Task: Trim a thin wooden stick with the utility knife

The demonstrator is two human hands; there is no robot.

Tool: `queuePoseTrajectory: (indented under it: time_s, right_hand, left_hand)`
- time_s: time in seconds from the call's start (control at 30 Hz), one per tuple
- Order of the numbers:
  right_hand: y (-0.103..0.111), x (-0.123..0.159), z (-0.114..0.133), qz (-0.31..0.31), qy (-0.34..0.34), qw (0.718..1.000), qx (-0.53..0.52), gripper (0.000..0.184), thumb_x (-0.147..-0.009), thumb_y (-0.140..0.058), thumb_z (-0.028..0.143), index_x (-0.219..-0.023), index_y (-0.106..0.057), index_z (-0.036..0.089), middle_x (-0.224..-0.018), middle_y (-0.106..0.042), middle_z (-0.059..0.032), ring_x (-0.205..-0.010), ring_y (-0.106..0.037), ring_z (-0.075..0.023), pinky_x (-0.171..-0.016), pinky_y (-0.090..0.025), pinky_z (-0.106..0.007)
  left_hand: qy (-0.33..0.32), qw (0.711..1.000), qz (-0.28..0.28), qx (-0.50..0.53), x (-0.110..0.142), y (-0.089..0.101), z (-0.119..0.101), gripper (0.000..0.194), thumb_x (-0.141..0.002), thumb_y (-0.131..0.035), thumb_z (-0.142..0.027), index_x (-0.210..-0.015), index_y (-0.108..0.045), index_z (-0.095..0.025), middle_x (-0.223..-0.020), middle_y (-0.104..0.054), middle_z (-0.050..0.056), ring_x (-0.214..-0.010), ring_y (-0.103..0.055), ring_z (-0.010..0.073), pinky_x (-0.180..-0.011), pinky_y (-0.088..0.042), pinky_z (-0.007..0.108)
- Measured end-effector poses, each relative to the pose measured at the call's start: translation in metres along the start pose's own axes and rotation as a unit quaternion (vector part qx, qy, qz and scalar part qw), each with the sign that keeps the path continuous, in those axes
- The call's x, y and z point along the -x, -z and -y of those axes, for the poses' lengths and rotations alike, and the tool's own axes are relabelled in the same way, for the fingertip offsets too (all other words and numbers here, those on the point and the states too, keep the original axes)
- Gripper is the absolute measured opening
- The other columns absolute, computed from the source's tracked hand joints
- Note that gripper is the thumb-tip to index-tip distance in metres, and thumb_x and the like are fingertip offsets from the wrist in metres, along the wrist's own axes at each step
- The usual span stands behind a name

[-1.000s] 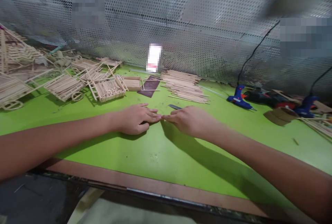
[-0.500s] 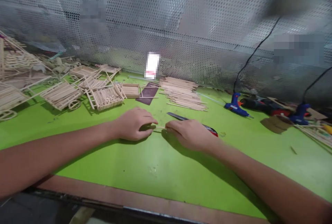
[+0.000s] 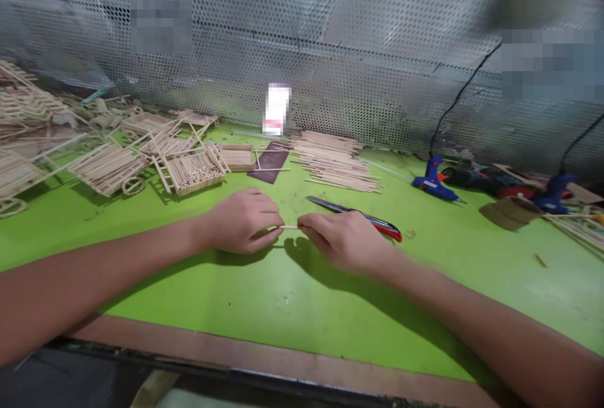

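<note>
Head view, only one supplied: L hand [image 3: 248, 222] and R hand [image 3: 346, 238] at centre of frame, above the green desk [image 3: 264, 307], w/ a short length of thin wooden stick [image 3: 289, 227] bridging the gap btwn them. Change noted: 1.0 s ago fingertips met and no stick showed; at 0.5 s a gap had opened; now stick is plainly exposed, apparently just clear of surface, its shadow falling separately below. Fingers, both hands: pinched on stick, one end each; ends themselves hidden in the grip, so full length n/a. Utility knife [image 3: 381, 224], centre-right, also more exposed than at 1.0 s; lies flat on desk beyond R hand, blade out, partly hidden by that hand, seemingly not gripped. Assessment: current step looks like handling the stick two-handed, not blade work; whether it's cut or scored, can't tell. Stick pile [image 3: 333, 159], upper centre, and glue gun [image 3: 434, 180], right of frame, no obvious change relative to desk. Exposed blade nr R wrist: probable hazard.
</note>
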State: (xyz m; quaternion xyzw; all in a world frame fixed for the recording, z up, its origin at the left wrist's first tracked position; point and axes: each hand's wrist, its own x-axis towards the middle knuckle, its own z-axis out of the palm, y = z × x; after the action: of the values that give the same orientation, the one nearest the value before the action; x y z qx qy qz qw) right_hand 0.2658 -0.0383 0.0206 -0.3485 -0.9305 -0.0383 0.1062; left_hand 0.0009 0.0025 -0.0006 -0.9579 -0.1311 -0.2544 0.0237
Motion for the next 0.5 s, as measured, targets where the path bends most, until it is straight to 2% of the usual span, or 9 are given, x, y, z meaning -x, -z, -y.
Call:
queuePoseTrajectory:
  time_s: [0.17,0.4,0.5]
  right_hand:
    - [-0.0008,-0.0026,0.0047,0.016,0.007,1.000,-0.017,0.029,-0.109,-0.043,0.027,-0.100,-0.069,0.018,-0.082,-0.074,-0.0036,-0.062,-0.054,-0.0140,-0.056,-0.024,-0.031]
    - [-0.0021,-0.0018,0.0032,0.041,-0.006,0.999,-0.017,0.025,-0.108,-0.047,0.024,-0.098,-0.069,0.017,-0.082,-0.074,-0.0024,-0.060,-0.052,-0.0137,-0.057,-0.024,-0.031]
    - [-0.0036,-0.0030,0.0022,0.027,0.006,1.000,-0.010,0.024,-0.108,-0.048,0.023,-0.100,-0.070,0.016,-0.084,-0.074,-0.0037,-0.064,-0.055,-0.0147,-0.059,-0.029,-0.031]
  left_hand:
    - [-0.020,1.000,0.021,-0.012,-0.0010,0.0000,-0.0010,0.035,-0.109,-0.048,-0.027,-0.093,-0.077,-0.015,-0.084,-0.077,0.006,-0.072,-0.065,0.0187,-0.078,-0.051,0.037]
    - [-0.019,1.000,0.021,-0.003,0.0012,-0.0028,0.0026,0.025,-0.104,-0.055,-0.026,-0.100,-0.077,-0.015,-0.088,-0.078,0.006,-0.076,-0.067,0.0195,-0.078,-0.050,0.037]
    - [-0.022,0.999,0.024,-0.005,0.0015,-0.0014,0.0036,0.023,-0.102,-0.056,-0.026,-0.099,-0.076,-0.015,-0.086,-0.077,0.006,-0.075,-0.066,0.0191,-0.076,-0.049,0.036]
